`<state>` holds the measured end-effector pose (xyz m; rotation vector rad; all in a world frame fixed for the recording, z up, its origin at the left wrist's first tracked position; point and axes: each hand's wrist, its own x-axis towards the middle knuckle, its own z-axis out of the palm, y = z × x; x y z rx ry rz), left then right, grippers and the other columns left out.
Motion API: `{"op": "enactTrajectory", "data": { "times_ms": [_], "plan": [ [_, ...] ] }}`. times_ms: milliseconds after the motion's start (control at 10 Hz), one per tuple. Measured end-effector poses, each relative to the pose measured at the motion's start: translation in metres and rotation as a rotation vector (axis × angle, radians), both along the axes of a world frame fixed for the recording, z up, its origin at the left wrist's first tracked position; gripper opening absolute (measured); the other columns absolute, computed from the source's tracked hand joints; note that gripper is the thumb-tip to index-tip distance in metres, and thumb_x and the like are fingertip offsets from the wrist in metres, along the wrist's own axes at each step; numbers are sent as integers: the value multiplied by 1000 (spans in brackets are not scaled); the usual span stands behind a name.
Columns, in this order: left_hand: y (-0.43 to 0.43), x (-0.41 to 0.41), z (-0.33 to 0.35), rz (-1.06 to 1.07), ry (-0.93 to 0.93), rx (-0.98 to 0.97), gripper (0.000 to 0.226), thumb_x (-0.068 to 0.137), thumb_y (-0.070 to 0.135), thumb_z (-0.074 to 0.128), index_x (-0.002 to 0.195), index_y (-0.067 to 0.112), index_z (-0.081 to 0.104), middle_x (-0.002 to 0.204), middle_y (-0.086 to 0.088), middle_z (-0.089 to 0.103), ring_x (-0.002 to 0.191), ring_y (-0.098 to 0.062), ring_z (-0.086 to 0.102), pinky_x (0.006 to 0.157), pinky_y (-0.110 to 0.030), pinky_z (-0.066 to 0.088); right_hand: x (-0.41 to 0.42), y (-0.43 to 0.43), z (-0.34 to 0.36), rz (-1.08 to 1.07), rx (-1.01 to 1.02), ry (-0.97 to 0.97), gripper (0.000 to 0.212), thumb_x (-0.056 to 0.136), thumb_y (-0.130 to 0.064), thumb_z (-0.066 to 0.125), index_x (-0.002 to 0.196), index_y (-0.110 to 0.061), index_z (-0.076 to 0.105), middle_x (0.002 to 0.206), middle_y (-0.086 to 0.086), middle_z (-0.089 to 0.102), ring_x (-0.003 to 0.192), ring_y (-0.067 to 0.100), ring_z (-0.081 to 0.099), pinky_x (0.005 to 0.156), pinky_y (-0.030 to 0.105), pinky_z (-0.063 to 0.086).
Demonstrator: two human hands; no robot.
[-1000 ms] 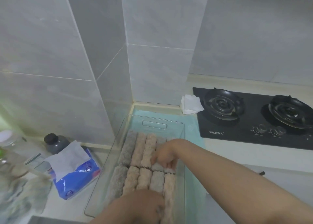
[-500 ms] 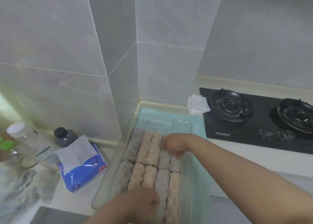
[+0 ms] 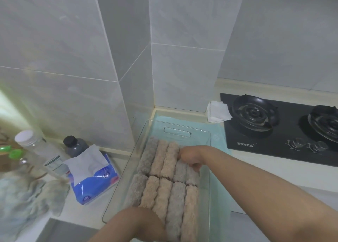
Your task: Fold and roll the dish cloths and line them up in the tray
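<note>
Tiled kitchen counter (image 3: 292, 170); clear tray (image 3: 177, 132) of rolled cloths (image 3: 157, 192); right hand (image 3: 190, 156) grip pinches one; left hand (image 3: 144, 221) grip unclear.

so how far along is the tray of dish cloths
Done: the tray holds a far row and a near row of rolled cloths, five each. In hand: right hand curls its fingers into the far row's right end; left hand rests on the near row. Left: maybe the crumpled cloth left of the tray.
</note>
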<state>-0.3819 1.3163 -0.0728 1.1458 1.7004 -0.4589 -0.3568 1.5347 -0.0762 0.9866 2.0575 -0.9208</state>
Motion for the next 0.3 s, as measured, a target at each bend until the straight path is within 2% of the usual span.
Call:
{"op": "enactTrajectory", "data": {
  "times_ms": [100,200,300],
  "plan": [
    [0,-2,13,49,-79,48,52,90,52,43,131,21,52,142,-1,46,132,-20,41,106,-35,28,2,-1,10,21,-3,31,41,95,-15,35,135,-8,44,130,19,49,107,33,59,80,37,56],
    [-4,-16,41,210,-104,244,29,93,43,44,108,26,63,126,2,61,114,-17,57,99,-32,41,15,-4,45,21,-5,162,35,95,-14,39,127,-9,50,123,10,53,93,25,58,85,40,55],
    [-4,-42,69,500,-125,582,25,95,38,46,106,23,64,112,4,64,105,-17,60,100,-36,44,28,-4,80,-205,-71,483,28,94,-13,47,121,-16,56,111,2,56,91,20,60,87,38,54]
  ]
}}
